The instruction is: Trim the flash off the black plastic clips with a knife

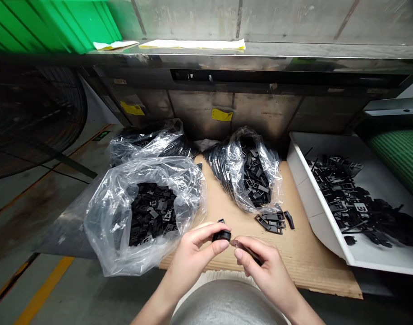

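My left hand [200, 247] pinches a small black plastic part [222, 235] between thumb and fingers, above the front of the cardboard. Close on its right, my right hand [265, 264] is closed around the dark handle of a small knife [249, 253]. The knife's short tip points at the part; whether it touches cannot be made out. To the left stands an open clear plastic bag [107, 216] with many black parts inside. Another clear bag [231, 169], also holding black parts, lies behind my hands. Several loose black parts [272, 222] rest on the cardboard before it.
Cardboard [314, 266] covers the work surface. At the right, a white tray [309, 189] holds black pieces, beside a green belt [401, 149]. Another filled bag [149, 140] sits at the back left. A metal ledge [294, 50] carries a green crate [51, 25]; a large fan [34, 117] stands left.
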The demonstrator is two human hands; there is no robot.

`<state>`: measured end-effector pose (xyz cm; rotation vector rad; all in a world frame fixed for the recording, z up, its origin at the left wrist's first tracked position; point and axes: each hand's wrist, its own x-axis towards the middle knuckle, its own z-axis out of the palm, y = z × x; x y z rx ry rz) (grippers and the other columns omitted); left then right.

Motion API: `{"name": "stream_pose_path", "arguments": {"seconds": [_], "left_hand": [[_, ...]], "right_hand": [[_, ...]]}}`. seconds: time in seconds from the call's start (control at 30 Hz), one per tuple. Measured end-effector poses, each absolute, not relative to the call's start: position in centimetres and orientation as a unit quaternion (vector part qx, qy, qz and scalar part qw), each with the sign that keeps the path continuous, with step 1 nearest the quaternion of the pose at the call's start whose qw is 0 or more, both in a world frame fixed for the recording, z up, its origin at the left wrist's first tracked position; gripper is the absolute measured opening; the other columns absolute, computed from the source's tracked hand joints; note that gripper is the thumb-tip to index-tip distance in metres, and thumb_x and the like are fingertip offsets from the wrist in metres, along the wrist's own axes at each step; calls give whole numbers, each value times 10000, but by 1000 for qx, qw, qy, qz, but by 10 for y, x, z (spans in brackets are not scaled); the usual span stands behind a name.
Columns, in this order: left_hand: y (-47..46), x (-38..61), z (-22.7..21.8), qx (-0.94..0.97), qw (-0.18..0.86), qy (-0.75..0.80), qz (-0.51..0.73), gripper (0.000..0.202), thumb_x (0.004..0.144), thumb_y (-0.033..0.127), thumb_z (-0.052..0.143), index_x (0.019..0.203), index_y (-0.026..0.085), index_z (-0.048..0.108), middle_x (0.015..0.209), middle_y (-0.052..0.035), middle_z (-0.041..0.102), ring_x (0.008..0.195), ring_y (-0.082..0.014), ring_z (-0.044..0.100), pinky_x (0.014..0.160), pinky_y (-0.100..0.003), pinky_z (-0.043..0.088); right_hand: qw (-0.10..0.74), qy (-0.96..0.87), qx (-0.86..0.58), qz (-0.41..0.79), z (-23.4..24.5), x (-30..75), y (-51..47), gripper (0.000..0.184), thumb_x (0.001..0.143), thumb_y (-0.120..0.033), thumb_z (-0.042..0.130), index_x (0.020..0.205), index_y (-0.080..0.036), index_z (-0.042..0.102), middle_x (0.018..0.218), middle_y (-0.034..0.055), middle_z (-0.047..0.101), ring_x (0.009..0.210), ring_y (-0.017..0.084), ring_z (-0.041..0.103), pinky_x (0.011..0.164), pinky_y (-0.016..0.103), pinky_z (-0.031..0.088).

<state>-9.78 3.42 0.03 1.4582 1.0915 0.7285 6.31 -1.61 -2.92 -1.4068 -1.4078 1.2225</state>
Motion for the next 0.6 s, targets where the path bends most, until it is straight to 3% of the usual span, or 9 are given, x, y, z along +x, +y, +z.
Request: {"name": "stream_pose_path", "arguments": {"seconds": [0.6], "left_hand": [[36, -96, 1, 631, 562, 439, 306, 128, 764, 215, 612, 869, 253, 673, 861, 7, 617, 852, -161, 560, 775, -234, 404]], "right_hand": [[412, -562, -554, 456, -30, 64, -16, 203, 830, -301, 479, 912, -178, 619, 655, 13, 535, 475, 93, 477, 423, 195, 416]]}}
